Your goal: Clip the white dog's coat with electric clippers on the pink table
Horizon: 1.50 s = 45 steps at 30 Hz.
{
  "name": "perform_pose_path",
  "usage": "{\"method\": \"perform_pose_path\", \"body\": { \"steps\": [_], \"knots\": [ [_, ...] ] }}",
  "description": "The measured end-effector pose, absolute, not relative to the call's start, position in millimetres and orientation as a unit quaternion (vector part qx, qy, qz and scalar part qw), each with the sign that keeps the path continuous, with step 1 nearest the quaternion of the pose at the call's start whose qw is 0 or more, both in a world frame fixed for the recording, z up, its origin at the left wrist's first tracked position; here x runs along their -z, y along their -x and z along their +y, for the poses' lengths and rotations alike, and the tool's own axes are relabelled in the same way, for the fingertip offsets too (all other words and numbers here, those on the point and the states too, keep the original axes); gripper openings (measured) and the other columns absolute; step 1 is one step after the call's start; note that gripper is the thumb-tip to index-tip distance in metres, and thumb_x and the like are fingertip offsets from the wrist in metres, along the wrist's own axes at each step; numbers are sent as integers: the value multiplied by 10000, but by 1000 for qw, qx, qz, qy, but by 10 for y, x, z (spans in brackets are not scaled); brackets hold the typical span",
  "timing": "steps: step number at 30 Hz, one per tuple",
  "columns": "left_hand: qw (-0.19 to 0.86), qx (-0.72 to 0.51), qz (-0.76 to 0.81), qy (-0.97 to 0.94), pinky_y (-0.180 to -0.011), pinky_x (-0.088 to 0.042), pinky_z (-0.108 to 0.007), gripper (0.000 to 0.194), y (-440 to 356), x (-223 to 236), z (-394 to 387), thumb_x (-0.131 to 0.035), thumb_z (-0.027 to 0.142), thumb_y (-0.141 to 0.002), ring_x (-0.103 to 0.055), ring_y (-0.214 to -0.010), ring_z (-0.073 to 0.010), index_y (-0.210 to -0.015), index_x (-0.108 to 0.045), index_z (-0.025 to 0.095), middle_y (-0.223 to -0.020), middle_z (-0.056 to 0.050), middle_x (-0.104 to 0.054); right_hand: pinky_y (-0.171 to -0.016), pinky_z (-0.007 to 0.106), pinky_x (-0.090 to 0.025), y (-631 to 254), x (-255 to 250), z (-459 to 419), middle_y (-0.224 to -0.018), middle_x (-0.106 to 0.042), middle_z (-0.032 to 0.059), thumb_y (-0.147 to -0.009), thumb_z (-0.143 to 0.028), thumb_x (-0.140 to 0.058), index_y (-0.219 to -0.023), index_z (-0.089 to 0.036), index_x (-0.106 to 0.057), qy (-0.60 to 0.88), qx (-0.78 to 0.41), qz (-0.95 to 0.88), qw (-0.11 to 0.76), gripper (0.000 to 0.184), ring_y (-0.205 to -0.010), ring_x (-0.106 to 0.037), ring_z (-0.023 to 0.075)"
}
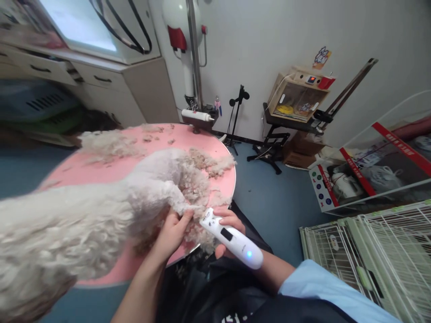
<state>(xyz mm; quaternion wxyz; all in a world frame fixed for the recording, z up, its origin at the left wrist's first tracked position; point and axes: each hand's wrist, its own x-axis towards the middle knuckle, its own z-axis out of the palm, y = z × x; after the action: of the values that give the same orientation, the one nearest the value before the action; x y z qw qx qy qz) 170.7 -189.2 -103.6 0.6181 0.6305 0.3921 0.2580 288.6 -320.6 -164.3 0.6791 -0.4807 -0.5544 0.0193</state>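
A white curly-coated dog (67, 229) stands on a round pink grooming table (111, 168). Its rear part is clipped short, while the coat at the lower left is long and curly. My left hand (177, 229) is closed around the dog's hind leg near the paw, thumb on top. My right hand (232, 222) grips a white hair clipper (235, 242) with a blue light glowing near its end. The clipper's head is beside the lower leg, close to my left thumb; whether the blade touches the hair I cannot tell. Cut fur (197, 179) lies around the leg.
Behind the table, a post carries a small tray with a white bottle (197, 115). A wooden box (296, 96) sits on a black stand near the wall. Wire cages (370, 251) and a clear-sided case (336, 193) are at right. More fur (107, 146) covers the table's far left.
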Motion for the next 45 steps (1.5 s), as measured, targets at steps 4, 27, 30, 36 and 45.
{"method": "perform_pose_path", "body": {
  "steps": [4,27,30,36,45],
  "knots": [
    [612,-269,390,-633,-825,-521,-367,559,-1718,1037,-1901,-697,688,-642,-658,-870,-250,-864,-656,177,-850,-54,-719,-943,417,-554,-2895,1479,-3290,-1209,-646,101,-822,-396,-715,-1230,-307,-378,494,-74,-555,666,537,-1123,-665,246],
    [661,-275,361,-598,-814,-475,-314,495,-1858,889,-2037,-635,595,-720,-594,-880,-198,-995,-589,186,-908,-23,-636,-1029,508,-505,-2971,1402,-3483,-1324,-619,120,-833,-292,-718,-1232,-276,-510,517,-80,-545,655,450,-1235,-614,290],
    [668,-274,357,-593,-785,-487,-312,488,-1867,889,-2038,-647,585,-730,-609,-847,-193,-1007,-597,186,-882,-16,-643,-1039,506,-503,-2966,1436,-3475,-1346,-608,127,-835,-339,-726,-1259,-272,-506,510,-85,-568,640,482,-1255,-602,296],
    [666,-276,348,-599,-796,-488,-311,486,-1893,882,-2033,-645,579,-755,-612,-850,-194,-1022,-601,176,-910,-31,-662,-1046,515,-493,-3013,1372,-3468,-1397,-571,130,-837,-339,-725,-1261,-285,-497,541,-78,-572,611,484,-1286,-578,301],
    [662,-273,352,-603,-857,-479,-318,541,-1940,903,-2057,-620,587,-750,-631,-978,-232,-1082,-595,160,-1034,-69,-690,-866,459,-588,-2982,1355,-3648,-1223,-627,111,-830,-305,-682,-1237,-287,-479,563,19,-555,612,454,-1102,-665,278]
  ]
}}
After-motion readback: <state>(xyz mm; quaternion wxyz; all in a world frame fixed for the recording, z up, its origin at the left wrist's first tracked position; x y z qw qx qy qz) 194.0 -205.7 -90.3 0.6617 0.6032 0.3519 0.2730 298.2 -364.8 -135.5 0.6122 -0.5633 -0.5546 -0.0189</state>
